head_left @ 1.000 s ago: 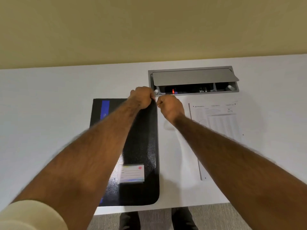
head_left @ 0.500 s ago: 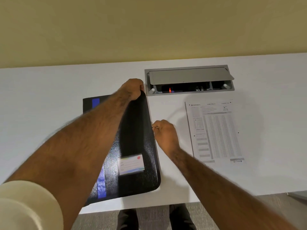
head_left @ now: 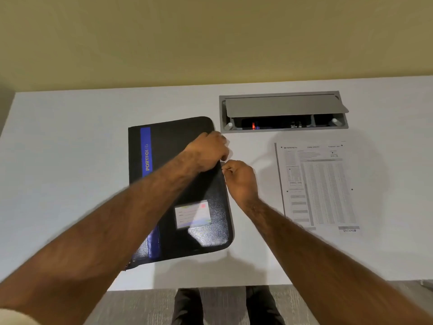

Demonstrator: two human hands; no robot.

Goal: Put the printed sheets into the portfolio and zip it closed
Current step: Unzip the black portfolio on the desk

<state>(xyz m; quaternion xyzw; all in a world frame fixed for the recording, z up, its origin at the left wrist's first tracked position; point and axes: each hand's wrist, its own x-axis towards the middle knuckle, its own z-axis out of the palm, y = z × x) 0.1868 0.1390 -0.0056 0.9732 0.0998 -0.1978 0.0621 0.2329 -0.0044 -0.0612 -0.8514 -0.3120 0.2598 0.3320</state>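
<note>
Since half a second ago the right hand (head_left: 240,180), grip pinched on the zip pull, was drawn farther along the portfolio (head_left: 178,188) edge, best steadied by the left hand (head_left: 208,151) clamped there.

Looks like an office: plain white worktop (head_left: 70,184) with a recessed grey cable-and-socket box (head_left: 283,112) set in at 1 o'clock, flap raised, bare beige wall (head_left: 210,38) behind, grey carpet (head_left: 140,306) at 6 o'clock, printed form sheet (head_left: 316,186) at 3 o'clock.
</note>
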